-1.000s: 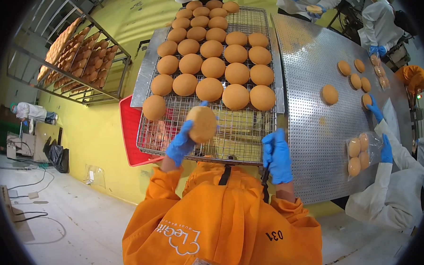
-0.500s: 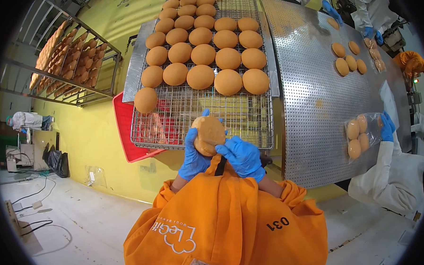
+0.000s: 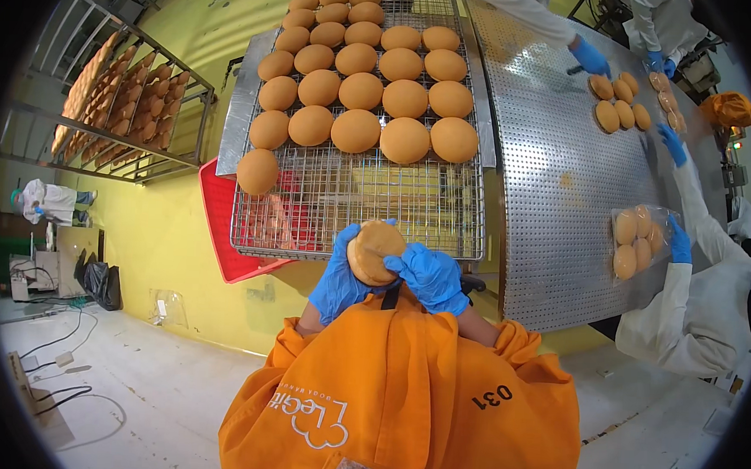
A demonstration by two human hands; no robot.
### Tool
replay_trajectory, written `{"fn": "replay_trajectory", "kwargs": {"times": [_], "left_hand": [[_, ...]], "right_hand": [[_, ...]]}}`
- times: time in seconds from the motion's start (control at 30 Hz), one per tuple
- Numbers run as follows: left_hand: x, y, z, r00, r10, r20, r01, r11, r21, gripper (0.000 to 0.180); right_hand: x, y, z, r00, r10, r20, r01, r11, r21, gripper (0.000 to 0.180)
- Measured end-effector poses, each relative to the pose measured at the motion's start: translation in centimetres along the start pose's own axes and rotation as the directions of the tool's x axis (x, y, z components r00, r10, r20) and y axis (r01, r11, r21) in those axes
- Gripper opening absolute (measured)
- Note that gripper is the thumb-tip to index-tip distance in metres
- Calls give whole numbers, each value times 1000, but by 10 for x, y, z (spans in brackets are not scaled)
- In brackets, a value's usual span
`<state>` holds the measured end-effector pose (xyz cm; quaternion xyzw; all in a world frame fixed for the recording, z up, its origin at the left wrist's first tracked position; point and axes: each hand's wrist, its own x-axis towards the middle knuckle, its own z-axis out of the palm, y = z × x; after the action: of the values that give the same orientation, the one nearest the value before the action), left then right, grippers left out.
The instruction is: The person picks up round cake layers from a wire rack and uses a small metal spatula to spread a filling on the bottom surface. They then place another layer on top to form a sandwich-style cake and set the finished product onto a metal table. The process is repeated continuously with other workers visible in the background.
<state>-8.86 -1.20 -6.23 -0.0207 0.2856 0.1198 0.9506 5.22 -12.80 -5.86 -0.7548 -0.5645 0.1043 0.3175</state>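
Close to my body, my left hand (image 3: 338,275) in a blue glove is wrapped round a round, golden-brown bun (image 3: 370,249). Its paler flat face points up, and the fingertips show past the far edge. My right hand (image 3: 432,279), also gloved in blue, has its fingers curled together against the bun's right side. What those fingers pinch, if anything, is hidden. Just beyond my hands lies a wire rack (image 3: 377,197) with rows of brown buns (image 3: 356,131); a single bun (image 3: 257,171) sits nearest me at its left.
A red crate (image 3: 221,228) shows under the rack's left side. On the right is a perforated metal table (image 3: 553,200) with loose buns (image 3: 607,116) and a clear bag of buns (image 3: 633,242). Co-workers' blue-gloved hands (image 3: 591,57) reach over it. A trolley (image 3: 138,107) of buns stands left.
The held bun has turned and come slightly nearer me, with both hands still at it. At the right, one co-worker's hand has reached the loose buns and another arm has stretched out.
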Motion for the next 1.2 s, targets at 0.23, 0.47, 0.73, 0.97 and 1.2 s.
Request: {"fn": "replay_trajectory", "kwargs": {"times": [0.23,0.47,0.73,0.97,1.2], "left_hand": [[-3,-1,9,999,-21,38,21,1000,6,58],[3,-13,17,916,386,110,-401,893,206,75],[2,-23,35,436,861,260,-881,351,317,94],[3,-17,28,305,926,223,-917,223,330,94],[0,-13,32,386,890,243,-909,321,267,97]], "right_hand": [[2,3,-2,997,71,-44,-67,995,80,36],[8,3,0,970,236,55,-242,955,173,36],[2,-6,7,950,267,162,-309,878,365,32],[-5,-18,5,991,114,67,-130,925,356,30],[-8,-14,4,994,106,-11,-99,961,260,32]]}}
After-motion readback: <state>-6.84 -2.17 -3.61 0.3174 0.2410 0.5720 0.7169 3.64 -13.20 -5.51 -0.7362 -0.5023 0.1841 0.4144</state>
